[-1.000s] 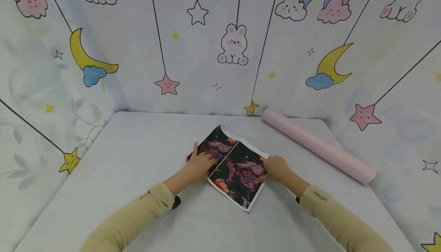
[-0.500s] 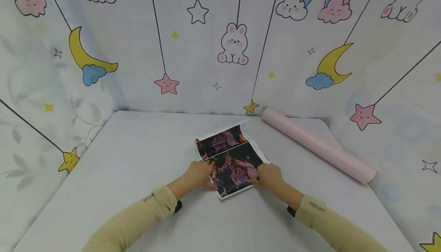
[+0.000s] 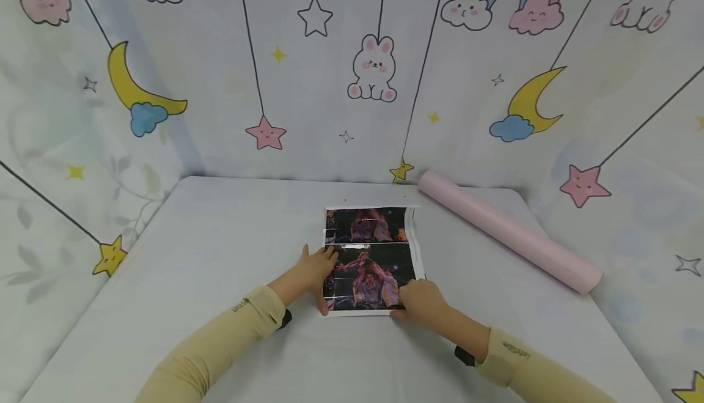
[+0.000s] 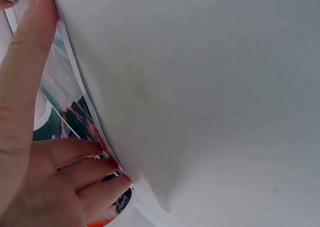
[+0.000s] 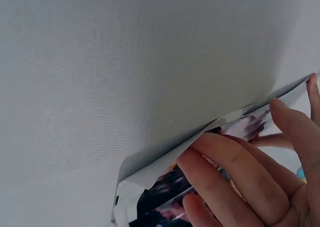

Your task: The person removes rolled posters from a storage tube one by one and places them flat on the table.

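A printed sheet (image 3: 368, 268), glossy with a white border and two dark concert-like pictures one above the other, lies squarely on the white table. Crease lines run across it, and its right side shows layered white edges. My left hand (image 3: 313, 271) rests along the sheet's left edge, thumb down near the lower corner. In the left wrist view its fingers (image 4: 95, 172) reach over the paper's edge, apart from the thumb. My right hand (image 3: 423, 300) holds the lower right corner, covering it; in the right wrist view its bent fingers (image 5: 225, 172) lie at the paper's edge.
A long pale pink roll (image 3: 508, 232) lies diagonally at the back right of the white table (image 3: 231, 232). Behind stands a white backdrop (image 3: 324, 91) printed with moons, stars, rabbits and rainbows.
The printed sheet has turned from a slant to square with the table. My left hand has shifted along its left edge, and my right hand has slid down toward the lower right corner.
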### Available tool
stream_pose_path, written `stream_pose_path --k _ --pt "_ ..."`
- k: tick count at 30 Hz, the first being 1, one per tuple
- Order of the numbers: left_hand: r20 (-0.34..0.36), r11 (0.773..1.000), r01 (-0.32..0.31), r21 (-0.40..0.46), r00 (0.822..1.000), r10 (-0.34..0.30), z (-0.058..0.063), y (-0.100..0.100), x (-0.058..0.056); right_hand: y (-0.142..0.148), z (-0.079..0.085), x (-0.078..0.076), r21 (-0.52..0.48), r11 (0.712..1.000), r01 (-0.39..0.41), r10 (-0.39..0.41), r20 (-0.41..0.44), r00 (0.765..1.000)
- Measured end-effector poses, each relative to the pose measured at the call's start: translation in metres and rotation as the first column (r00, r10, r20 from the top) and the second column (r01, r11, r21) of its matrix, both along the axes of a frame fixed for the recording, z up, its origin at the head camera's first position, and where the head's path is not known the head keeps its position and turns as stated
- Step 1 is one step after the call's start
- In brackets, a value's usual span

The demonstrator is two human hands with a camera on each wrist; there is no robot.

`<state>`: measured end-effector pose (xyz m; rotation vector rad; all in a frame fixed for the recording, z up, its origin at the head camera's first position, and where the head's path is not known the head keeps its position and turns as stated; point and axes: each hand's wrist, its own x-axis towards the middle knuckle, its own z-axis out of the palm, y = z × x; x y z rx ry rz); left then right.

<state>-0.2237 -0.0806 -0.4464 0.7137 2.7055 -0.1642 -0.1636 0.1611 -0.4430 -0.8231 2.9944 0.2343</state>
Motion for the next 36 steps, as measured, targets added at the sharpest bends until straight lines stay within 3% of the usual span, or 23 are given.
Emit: stream_pose_path --k 3,5,10,12,15,25,29,36 --pt "0.046 1.0 -0.016 0.018 0.999 0.015 0.003 0.001 0.002 0.01 0.003 -0.006 -0.101 0.992 -0.073 0.079 0.052 0.996" --pt "0.065 0.999 -0.022 0.031 0.998 0.02 0.005 0.003 0.003 0.02 0.004 -0.015 -0.208 0.971 -0.115 0.141 0.115 0.983" --pt "0.084 0.999 -0.025 0.025 0.996 0.023 0.006 0.003 0.006 0.041 0.003 -0.044 -0.425 0.899 -0.107 0.252 0.304 0.919" --pt "0.092 0.999 -0.031 0.013 0.995 0.03 0.005 0.001 0.008 0.044 0.0 -0.058 -0.453 0.884 -0.115 0.281 0.318 0.905" --pt "0.102 0.999 -0.039 -0.005 0.994 0.04 0.004 -0.002 0.012 0.041 -0.005 -0.077 -0.448 0.883 -0.137 0.288 0.288 0.913" --pt "0.095 1.0 -0.023 -0.018 0.995 0.024 0.006 -0.004 0.02 0.027 -0.007 -0.128 -0.33 0.944 0.021 0.086 0.308 0.947" --pt "0.083 1.0 -0.015 -0.019 0.996 0.016 0.006 -0.003 0.021 0.023 -0.007 -0.141 -0.281 0.95 0.137 -0.032 0.349 0.937" --pt "0.076 0.998 -0.022 -0.063 0.997 0.027 0.006 -0.001 0.022 0.019 -0.008 -0.161 -0.246 0.924 0.292 -0.179 0.397 0.9"
